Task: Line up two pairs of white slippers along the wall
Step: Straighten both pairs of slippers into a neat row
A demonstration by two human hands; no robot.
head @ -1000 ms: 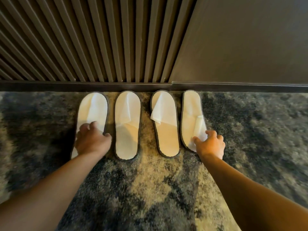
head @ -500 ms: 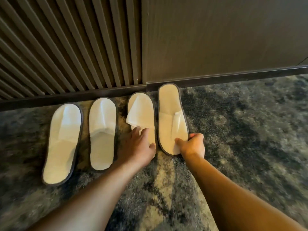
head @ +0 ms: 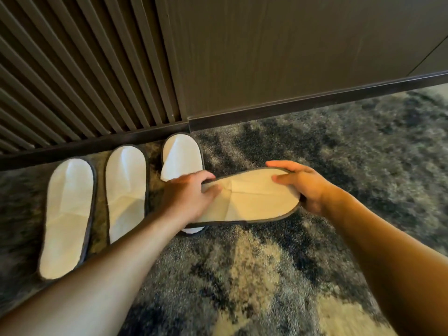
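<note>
Head view. Both hands hold the fourth slipper (head: 252, 200) off the carpet (head: 315, 151), turned crosswise so that its length runs roughly parallel to the dark baseboard (head: 303, 100). The left hand (head: 191, 197) has its grip pinched on one end of this slipper, thumb on the upper surface and fingers curled around the grey-trimmed edge. The right hand (head: 303, 185) has its grip closed on the opposite, rounded end, fingers over the far edge and thumb pressed on the white top. The white top of the held slipper shows crease lines.

Three other white slippers lie on the carpet with their toes toward the baseboard. The left slipper (head: 68, 214) is farthest from the baseboard's corner joint; the middle slipper (head: 126, 190) lies just beside it, a strip of carpet showing between them. The third slipper (head: 181, 156) lies nearest the joint, toe close to the baseboard, its heel partly hidden under the left hand and the held slipper. Above the baseboard stand a slatted wall panel (head: 84, 69) and a plain dark panel (head: 291, 44).
</note>
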